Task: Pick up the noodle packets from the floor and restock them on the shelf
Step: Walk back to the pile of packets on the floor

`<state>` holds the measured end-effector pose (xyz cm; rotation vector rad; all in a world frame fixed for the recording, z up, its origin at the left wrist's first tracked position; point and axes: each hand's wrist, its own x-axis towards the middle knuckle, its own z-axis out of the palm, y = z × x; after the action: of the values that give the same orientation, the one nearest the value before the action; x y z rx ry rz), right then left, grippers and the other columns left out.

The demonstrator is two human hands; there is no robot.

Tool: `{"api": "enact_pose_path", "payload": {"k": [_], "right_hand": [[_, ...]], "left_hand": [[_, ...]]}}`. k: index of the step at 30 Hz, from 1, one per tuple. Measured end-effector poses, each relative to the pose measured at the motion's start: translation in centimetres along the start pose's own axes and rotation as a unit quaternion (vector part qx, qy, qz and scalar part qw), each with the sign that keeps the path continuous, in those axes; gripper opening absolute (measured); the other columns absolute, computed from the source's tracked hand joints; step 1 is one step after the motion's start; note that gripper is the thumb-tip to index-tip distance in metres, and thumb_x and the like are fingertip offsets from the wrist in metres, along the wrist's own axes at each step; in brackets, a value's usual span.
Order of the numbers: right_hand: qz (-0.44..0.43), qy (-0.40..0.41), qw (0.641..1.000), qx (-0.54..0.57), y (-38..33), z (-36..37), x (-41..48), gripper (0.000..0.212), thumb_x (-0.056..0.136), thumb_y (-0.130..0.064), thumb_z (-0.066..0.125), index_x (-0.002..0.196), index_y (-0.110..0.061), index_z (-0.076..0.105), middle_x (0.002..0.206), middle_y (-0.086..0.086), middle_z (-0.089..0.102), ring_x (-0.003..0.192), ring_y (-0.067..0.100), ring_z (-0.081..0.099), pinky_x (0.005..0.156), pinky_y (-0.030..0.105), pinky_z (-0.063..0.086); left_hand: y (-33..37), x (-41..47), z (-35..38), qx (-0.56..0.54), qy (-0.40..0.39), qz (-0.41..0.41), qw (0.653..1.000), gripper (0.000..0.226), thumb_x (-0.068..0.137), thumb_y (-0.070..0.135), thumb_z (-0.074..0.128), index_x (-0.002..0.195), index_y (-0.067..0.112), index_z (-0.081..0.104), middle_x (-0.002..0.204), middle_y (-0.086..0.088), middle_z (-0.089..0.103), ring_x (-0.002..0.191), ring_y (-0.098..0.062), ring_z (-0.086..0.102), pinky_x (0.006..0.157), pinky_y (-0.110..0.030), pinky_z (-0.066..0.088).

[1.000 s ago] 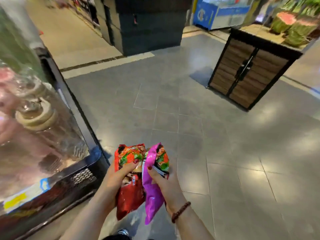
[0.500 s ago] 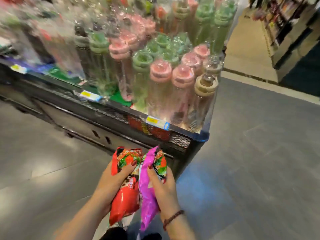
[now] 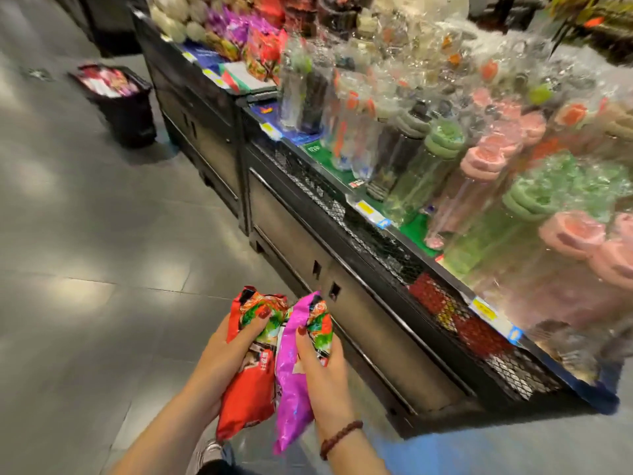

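At lower centre, close to the body: two noodle packets stand upright side by side with their inner edges touching. They are above the floor (image 3: 85, 252) and not yet on the shelf (image 3: 205, 132).
Red packet (image 3: 250, 395): lies in the left hand (image 3: 226, 358), with the thumb pressed across the printed front near the top and the fingers curled behind.
Purple packet (image 3: 291, 389): lies in the right hand (image 3: 325, 368), gripped the same way, thumb in front and fingers wrapped round the outer edge.
Hands: each is closed round its own packet at mid-height and neither holds anything else. A bead bracelet (image 3: 339, 437) circles the right wrist.
Handling (judged): the packets look light. The glossy film is likely soft, crinkly and somewhat slippery, and the noodle block inside probably snaps under a hard squeeze.
Where to hold (judged): grip across the firm middle of the block with moderate pressure. The loose sealed ends would let a packet swing or slide.
Destination (judged): similar purple and red stocked packets (image 3: 246, 32) are piled at the far end of the shelf, beyond the wrapped bottles (image 3: 479, 159) nearest the person.
Basket (image 3: 133, 121): stands on the floor beside that far end. Its contents are too blurred to tell.
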<state>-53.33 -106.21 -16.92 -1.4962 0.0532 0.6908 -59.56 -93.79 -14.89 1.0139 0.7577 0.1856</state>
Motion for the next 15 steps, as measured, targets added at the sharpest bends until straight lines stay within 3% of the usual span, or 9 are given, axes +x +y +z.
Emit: {"api": "enact_pose_path", "payload": {"k": [2,4,7,10,12,15], "right_hand": [[-0.002,-0.02,1.0,-0.008,-0.2,4.3,0.8,0.035,0.087,-0.027,0.07,0.119,-0.022,0.057,0.111,-0.001,0.07,0.099,0.012,0.068,0.079,0.023,0.056],[-0.008,-0.035,0.999,-0.023,-0.3,8.8,1.9,0.035,0.086,-0.026,0.071,0.118,-0.021,0.059,0.111,0.0,0.071,0.101,0.014,0.068,0.088,0.033,0.056],[-0.015,-0.061,0.997,-0.045,-0.5,14.8,3.5,0.04,0.08,-0.033,0.075,0.115,-0.022,0.06,0.11,0.001,0.071,0.101,0.015,0.068,0.094,0.042,0.054],[-0.005,-0.085,0.995,-0.054,-1.1,19.8,4.5,0.063,0.065,-0.048,0.074,0.12,-0.022,0.057,0.114,-0.001,0.07,0.104,0.015,0.067,0.094,0.041,0.053],[0.006,-0.104,0.993,-0.057,-1.4,22.4,5.4,0.067,0.062,-0.049,0.074,0.121,-0.022,0.057,0.114,0.001,0.069,0.103,0.015,0.068,0.094,0.04,0.054],[0.035,-0.144,0.986,-0.081,-1.9,26.0,7.3,0.062,0.066,-0.047,0.074,0.121,-0.025,0.054,0.113,0.001,0.069,0.101,0.018,0.069,0.091,0.043,0.056]], "left_hand": [[1.8,0.8,-3.6,-0.021,0.018,0.02,0.999,0.085,0.045,0.059,0.086,0.119,0.026,0.064,0.11,-0.01,0.073,0.099,-0.035,0.07,0.097,-0.056,0.049],[3.6,1.9,-7.2,-0.026,0.04,0.033,0.998,0.079,0.051,0.06,0.087,0.118,0.025,0.065,0.11,-0.009,0.073,0.099,-0.034,0.07,0.098,-0.055,0.049],[6.5,3.6,-12.2,-0.031,0.088,0.045,0.995,0.04,0.077,0.041,0.073,0.112,0.022,0.066,0.102,-0.008,0.075,0.093,-0.032,0.072,0.097,-0.054,0.05],[8.8,4.8,-16.1,-0.04,0.115,0.043,0.992,0.05,0.07,0.049,0.071,0.113,0.023,0.065,0.099,-0.008,0.075,0.091,-0.033,0.072,0.094,-0.054,0.052],[9.8,5.7,-18.3,-0.064,0.127,0.043,0.989,0.042,0.078,0.044,0.069,0.114,0.022,0.064,0.097,-0.009,0.076,0.087,-0.031,0.073,0.087,-0.049,0.056],[11.5,7.0,-20.8,-0.08,0.148,0.045,0.985,0.028,0.084,0.038,0.066,0.107,0.024,0.062,0.085,-0.005,0.076,0.07,-0.024,0.073,0.063,-0.034,0.057]]}}
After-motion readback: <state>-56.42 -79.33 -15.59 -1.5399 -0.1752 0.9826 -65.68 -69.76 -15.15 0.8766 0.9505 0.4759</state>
